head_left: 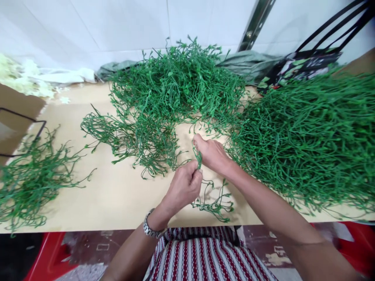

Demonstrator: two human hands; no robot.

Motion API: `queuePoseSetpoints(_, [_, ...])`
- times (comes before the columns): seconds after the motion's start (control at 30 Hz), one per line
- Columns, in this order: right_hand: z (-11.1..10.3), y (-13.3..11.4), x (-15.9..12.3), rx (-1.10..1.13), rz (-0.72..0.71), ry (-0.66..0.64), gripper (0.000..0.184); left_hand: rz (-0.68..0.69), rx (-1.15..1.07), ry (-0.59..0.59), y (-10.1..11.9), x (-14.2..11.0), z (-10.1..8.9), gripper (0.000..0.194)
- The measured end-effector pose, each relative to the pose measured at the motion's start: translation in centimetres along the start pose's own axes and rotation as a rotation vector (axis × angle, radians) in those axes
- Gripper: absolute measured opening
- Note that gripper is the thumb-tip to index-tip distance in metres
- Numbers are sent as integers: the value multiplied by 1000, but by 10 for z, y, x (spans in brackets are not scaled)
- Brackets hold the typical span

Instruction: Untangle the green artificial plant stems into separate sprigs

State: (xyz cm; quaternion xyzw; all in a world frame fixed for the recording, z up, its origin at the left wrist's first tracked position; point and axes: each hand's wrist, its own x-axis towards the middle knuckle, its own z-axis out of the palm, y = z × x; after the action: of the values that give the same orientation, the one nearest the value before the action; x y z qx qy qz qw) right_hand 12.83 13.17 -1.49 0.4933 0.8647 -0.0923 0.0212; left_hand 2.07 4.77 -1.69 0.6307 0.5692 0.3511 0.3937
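Between my two hands runs a green artificial stem (pixel 198 158), thin and branching. My left hand (pixel 185 184), with a metal watch on the wrist, is closed round its lower part. Higher up, the fingers of my right hand (pixel 209 151) pinch the stem's other end. Below the left fist, a loose green sprig (pixel 215 205) shows over the table; whether it joins the held stem I cannot tell. A tangle of green stems (pixel 155 142) lies just left of and beyond my hands.
A tall heap of stems (pixel 181 78) stands by the wall, with a bigger pile (pixel 316 144) at right and a smaller one (pixel 35 179) at left. Pale flowers (pixel 26 76) lie above a cardboard box (pixel 17 113). A patterned bag (pixel 299 68) sits back right.
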Motion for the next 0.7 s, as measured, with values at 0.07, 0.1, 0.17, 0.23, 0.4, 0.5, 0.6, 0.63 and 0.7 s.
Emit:
queuePoseSetpoints(0.07, [-1,-4,5,-12,24,20,31,-37,-77,28,2,4,-2,26])
queuePoseSetpoints(0.1, [-1,-5,7,-20,29,35,32,-61,-121,43,3,5,-2,26])
queuePoseSetpoints(0.17, [-2,-4,12,-33,23,58,32,-112,-217,71,6,4,-2,26])
queuePoseSetpoints(0.23, [-5,2,17,-45,42,65,32,-158,-313,56,8,-1,-1,25])
queuePoseSetpoints(0.4, [-24,31,28,-81,199,183,40,-190,-415,-36,9,-13,-1,27])
queuePoseSetpoints(0.5, [-29,44,29,-89,190,250,39,-203,-483,-15,4,-12,-9,28])
queuePoseSetpoints(0.6, [-27,55,21,32,203,257,25,-244,-661,-7,-2,-7,-19,30])
queuePoseSetpoints(0.63, [-26,58,16,132,192,260,21,-259,-713,18,-4,-6,-21,31])
queuePoseSetpoints(0.7, [-25,59,2,396,120,225,29,-277,-771,78,-6,-3,-22,31])
